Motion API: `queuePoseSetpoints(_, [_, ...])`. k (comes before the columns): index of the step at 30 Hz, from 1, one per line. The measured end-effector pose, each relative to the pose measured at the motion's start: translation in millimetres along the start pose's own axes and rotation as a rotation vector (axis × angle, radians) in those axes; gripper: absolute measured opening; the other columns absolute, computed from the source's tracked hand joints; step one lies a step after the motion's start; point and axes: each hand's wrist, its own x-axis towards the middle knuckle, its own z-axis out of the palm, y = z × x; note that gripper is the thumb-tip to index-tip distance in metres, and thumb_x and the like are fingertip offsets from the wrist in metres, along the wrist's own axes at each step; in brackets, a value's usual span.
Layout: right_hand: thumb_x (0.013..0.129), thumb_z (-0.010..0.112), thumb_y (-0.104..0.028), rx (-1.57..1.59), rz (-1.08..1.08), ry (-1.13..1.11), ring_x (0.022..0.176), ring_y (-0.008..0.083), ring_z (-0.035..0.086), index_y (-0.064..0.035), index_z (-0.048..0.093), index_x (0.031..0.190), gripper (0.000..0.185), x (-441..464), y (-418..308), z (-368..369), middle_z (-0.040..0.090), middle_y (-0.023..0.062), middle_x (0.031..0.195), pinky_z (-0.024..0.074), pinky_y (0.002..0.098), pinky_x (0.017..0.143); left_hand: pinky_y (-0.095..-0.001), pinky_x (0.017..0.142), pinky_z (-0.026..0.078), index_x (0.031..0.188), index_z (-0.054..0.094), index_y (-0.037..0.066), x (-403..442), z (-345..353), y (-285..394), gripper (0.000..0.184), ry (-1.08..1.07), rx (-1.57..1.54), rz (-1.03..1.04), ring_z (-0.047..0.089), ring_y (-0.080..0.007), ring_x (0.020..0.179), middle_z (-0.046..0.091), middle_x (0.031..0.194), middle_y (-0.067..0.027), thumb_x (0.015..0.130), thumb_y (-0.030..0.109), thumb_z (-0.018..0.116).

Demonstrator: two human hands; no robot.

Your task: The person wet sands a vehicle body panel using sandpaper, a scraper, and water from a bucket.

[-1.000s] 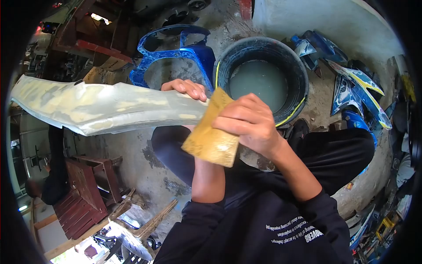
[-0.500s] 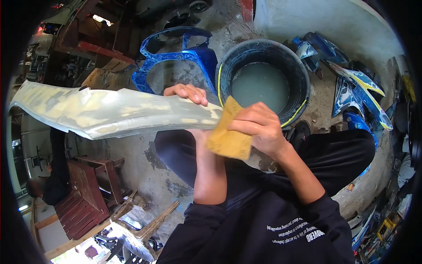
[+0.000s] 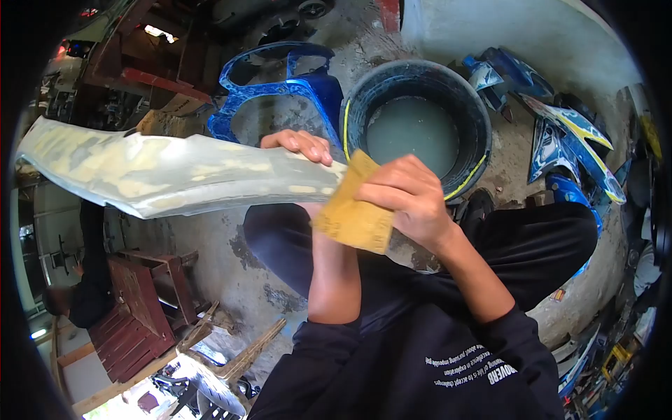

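A long curved body panel (image 3: 175, 171), patched in grey and pale yellow, stretches from the far left to the middle of the view. My left hand (image 3: 299, 145) is closed round it near its right end, with fingers over the upper edge and the palm hidden beneath. In my right hand (image 3: 409, 196) a yellow-brown sheet of sandpaper (image 3: 355, 213) is pinched between thumb and fingers. The sheet lies against the panel's right end and covers the tip. Below it, the sandpaper's lower part hangs over my left wrist.
A dark bucket (image 3: 481, 122) of cloudy water stands just beyond my hands. Blue fairing pieces lie on the floor: a frame-like one (image 3: 324, 94) left of it, others (image 3: 577, 147) to the right. At lower left, a person (image 3: 91, 280) is near a red-brown wooden bench (image 3: 136, 318).
My right hand has shifted slightly left with the sandpaper, further over the panel's end. The left hand keeps its hold, and the panel has barely moved.
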Motion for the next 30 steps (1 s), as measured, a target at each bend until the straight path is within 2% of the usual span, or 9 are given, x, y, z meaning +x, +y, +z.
queuePoseSetpoints(3, [0.064, 0.068, 0.001, 0.068, -0.041, 0.060, 0.075, 0.0186, 0.062, -0.0105, 0.071, 0.091, 0.030, 19.1, -7.5, 5.6, 0.065, 0.0002, 0.082, 0.0442, 0.0322, 0.066, -0.0336, 0.061, 0.049, 0.099, 0.052, -0.002, 3.7, -0.3, 3.1, 0.040, 0.019, 0.038, 0.019, 0.062, -0.0264, 0.066, 0.063, 0.079, -0.0197, 0.095, 0.037, 0.056])
queuePoseSetpoints(7, [0.064, 0.069, 0.000, 0.032, 0.047, -0.008, 0.075, 0.0178, 0.062, -0.0104, 0.070, 0.090, 0.028, -15.5, 5.8, 1.0, 0.065, -0.0003, 0.082, 0.0440, 0.0317, 0.066, -0.0334, 0.062, 0.049, 0.099, 0.052, -0.001, 0.0, 2.6, 4.8, 0.037, 0.049, 0.040, -0.007, 0.062, -0.0259, 0.068, 0.062, 0.082, -0.0182, 0.095, 0.035, 0.058])
queuePoseSetpoints(10, [0.062, 0.069, 0.000, 0.014, 0.016, 0.012, 0.075, 0.0179, 0.062, -0.0107, 0.070, 0.089, 0.029, -2.5, -2.2, 2.5, 0.065, -0.0002, 0.082, 0.0442, 0.0313, 0.067, -0.0331, 0.062, 0.049, 0.098, 0.052, -0.001, -5.1, 9.5, -0.4, 0.036, 0.105, 0.052, 0.031, 0.063, -0.0258, 0.069, 0.061, 0.081, -0.0165, 0.094, 0.033, 0.059])
queuePoseSetpoints(13, [0.060, 0.069, 0.001, 0.030, -0.038, 0.083, 0.074, 0.0179, 0.061, -0.0112, 0.070, 0.088, 0.030, 17.5, -12.1, 8.6, 0.065, 0.0000, 0.082, 0.0446, 0.0307, 0.067, -0.0330, 0.063, 0.050, 0.098, 0.052, -0.001, -0.7, 5.4, 1.2, 0.036, 0.068, 0.067, 0.017, 0.062, -0.0256, 0.068, 0.061, 0.080, -0.0162, 0.093, 0.033, 0.061])
queuePoseSetpoints(17, [0.061, 0.068, 0.000, 0.022, -0.016, 0.014, 0.076, 0.0175, 0.062, -0.0124, 0.071, 0.088, 0.030, -7.6, -2.5, 3.4, 0.065, -0.0008, 0.083, 0.0454, 0.0309, 0.067, -0.0327, 0.063, 0.051, 0.099, 0.051, -0.001, -1.7, 3.2, 5.6, 0.037, 0.042, 0.061, 0.003, 0.061, -0.0246, 0.068, 0.060, 0.079, -0.0161, 0.093, 0.034, 0.062])
queuePoseSetpoints(23, [0.064, 0.068, 0.000, -0.053, -0.097, 0.012, 0.077, 0.0173, 0.064, -0.0121, 0.070, 0.094, 0.032, 6.7, -6.3, 4.6, 0.066, -0.0016, 0.084, 0.0462, 0.0319, 0.069, -0.0296, 0.060, 0.048, 0.098, 0.050, 0.002, -0.1, 28.3, 1.7, 0.039, 0.303, 0.283, 0.127, 0.057, -0.0210, 0.065, 0.058, 0.075, -0.0120, 0.095, 0.040, 0.058])
queuePoseSetpoints(25, [0.064, 0.068, 0.000, -0.014, -0.077, 0.037, 0.076, 0.0177, 0.064, -0.0118, 0.070, 0.092, 0.030, 0.7, -7.2, 5.7, 0.066, -0.0016, 0.083, 0.0464, 0.0322, 0.070, -0.0302, 0.062, 0.048, 0.098, 0.050, 0.001, -0.7, 18.7, 4.0, 0.040, 0.233, 0.233, 0.142, 0.058, -0.0214, 0.066, 0.059, 0.076, -0.0126, 0.096, 0.041, 0.055])
queuePoseSetpoints(27, [0.063, 0.069, -0.001, -0.014, -0.011, 0.050, 0.077, 0.0182, 0.063, -0.0119, 0.071, 0.089, 0.028, -10.5, -5.1, 2.2, 0.066, -0.0012, 0.083, 0.0463, 0.0320, 0.070, -0.0307, 0.062, 0.048, 0.098, 0.050, 0.000, -1.6, 10.5, 8.1, 0.040, 0.119, 0.166, 0.007, 0.060, -0.0224, 0.067, 0.060, 0.078, -0.0134, 0.096, 0.040, 0.055])
queuePoseSetpoints(30, [0.062, 0.070, -0.001, -0.042, -0.016, 0.070, 0.079, 0.0188, 0.064, -0.0118, 0.071, 0.088, 0.028, -6.8, -6.4, 2.8, 0.066, -0.0004, 0.083, 0.0461, 0.0320, 0.070, -0.0322, 0.062, 0.050, 0.098, 0.050, -0.001, -2.3, 9.9, -1.8, 0.042, 0.106, 0.082, 0.041, 0.061, -0.0243, 0.068, 0.061, 0.080, -0.0159, 0.096, 0.040, 0.054])
